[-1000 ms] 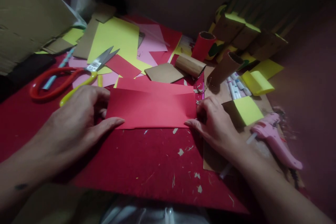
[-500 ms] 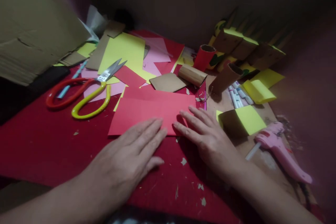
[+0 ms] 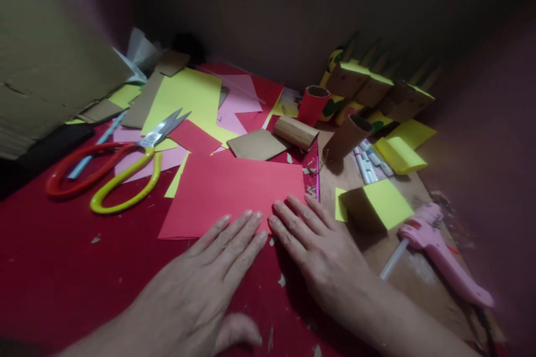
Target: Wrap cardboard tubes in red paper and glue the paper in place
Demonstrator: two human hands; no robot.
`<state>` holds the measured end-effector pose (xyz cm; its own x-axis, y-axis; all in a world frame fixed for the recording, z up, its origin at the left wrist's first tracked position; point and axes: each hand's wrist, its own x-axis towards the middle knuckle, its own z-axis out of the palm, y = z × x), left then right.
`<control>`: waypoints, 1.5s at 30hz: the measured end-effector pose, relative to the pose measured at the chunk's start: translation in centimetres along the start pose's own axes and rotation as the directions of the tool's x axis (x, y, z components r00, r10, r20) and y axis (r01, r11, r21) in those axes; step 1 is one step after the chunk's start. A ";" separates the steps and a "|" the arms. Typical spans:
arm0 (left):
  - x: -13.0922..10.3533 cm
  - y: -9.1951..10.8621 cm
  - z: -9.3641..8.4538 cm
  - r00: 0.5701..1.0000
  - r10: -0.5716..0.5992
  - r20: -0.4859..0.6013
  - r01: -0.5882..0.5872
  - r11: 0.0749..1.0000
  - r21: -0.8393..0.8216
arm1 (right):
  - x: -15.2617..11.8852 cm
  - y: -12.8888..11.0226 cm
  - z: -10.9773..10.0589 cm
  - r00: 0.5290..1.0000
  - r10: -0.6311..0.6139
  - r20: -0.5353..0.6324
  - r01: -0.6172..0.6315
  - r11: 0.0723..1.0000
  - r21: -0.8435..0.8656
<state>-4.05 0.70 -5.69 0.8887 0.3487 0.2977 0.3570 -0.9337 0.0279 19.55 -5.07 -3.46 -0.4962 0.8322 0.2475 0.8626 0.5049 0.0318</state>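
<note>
A folded sheet of red paper (image 3: 234, 189) lies flat on the dark red tabletop (image 3: 84, 279), its folded edge towards me. My left hand (image 3: 209, 268) rests with outstretched fingers on the near edge of the paper, thumb spread off to the side. Beside it, my right hand (image 3: 312, 240) presses flat fingers on the paper's near right corner. Neither hand grips anything. Left of the paper lie scissors (image 3: 129, 162) with one red and one yellow handle, blades slightly apart.
Yellow sheets (image 3: 184, 100), pink paper (image 3: 238, 92) and a cardboard piece (image 3: 257, 145) lie behind. Cardboard tubes (image 3: 347, 136), a yellow-topped box (image 3: 377, 206) and a pink glue gun (image 3: 444, 256) stand or lie at right. A large cardboard box (image 3: 50, 50) is at left.
The camera view has shifted, so things sit lower and further left. The top layer of the red paper now lies flush over the lower one. My left thumb has spread further from the fingers.
</note>
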 end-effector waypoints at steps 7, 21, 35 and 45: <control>0.5 0.3 -0.4 0.999 0.048 0.022 -0.050 0.994 0.096 | 1.3 1.8 0.5 0.926 0.375 -0.035 -0.362 0.912 0.190; 0.8 0.5 -0.7 0.993 -0.022 0.119 0.025 0.999 -0.023 | 5.6 4.4 -0.1 0.786 0.590 0.184 -0.612 0.702 0.365; 0.6 0.2 0.0 0.999 0.032 -0.023 -0.031 0.999 0.023 | 6.1 4.7 -2.0 0.730 0.567 0.381 -0.683 0.605 0.409; 0.6 0.3 0.2 1.000 0.006 -0.008 -0.006 1.000 -0.020 | 5.2 5.1 -2.7 0.765 0.537 0.355 -0.642 0.601 0.476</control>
<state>-3.35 0.66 -5.74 0.8883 0.3428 0.3057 0.3459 -0.9371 0.0458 21.61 1.26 0.58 0.0483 0.9894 -0.1372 0.7899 -0.1219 -0.6010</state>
